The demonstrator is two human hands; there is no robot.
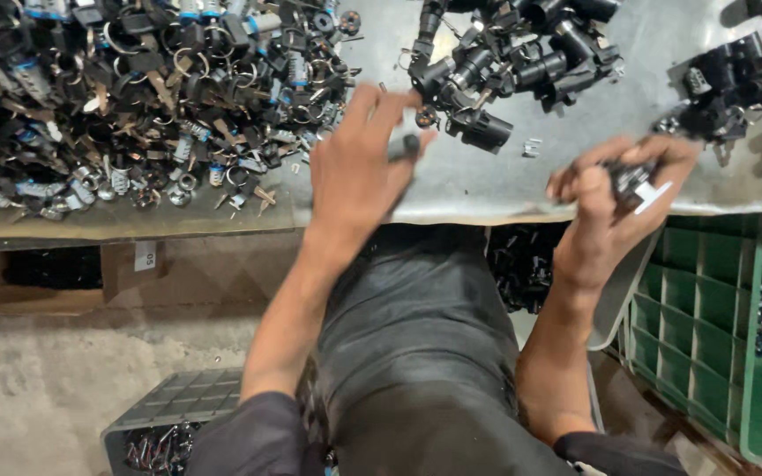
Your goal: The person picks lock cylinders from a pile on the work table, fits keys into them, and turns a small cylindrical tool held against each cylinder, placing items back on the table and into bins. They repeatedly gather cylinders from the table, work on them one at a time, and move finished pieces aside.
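A heap of keys (134, 97) lies beside a green crate (698, 326).

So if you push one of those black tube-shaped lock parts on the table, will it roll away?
Probably a bit. The black lock cylinder looks round, so it could roll, though its stubby end may stop it. It seems hard and stiff, likely heavy for its size. The metal table looks smooth, so it might slide.

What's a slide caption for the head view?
Seated at a metal table, left hand holds a small black part and right hand grips a lock cylinder, beside piled keys.
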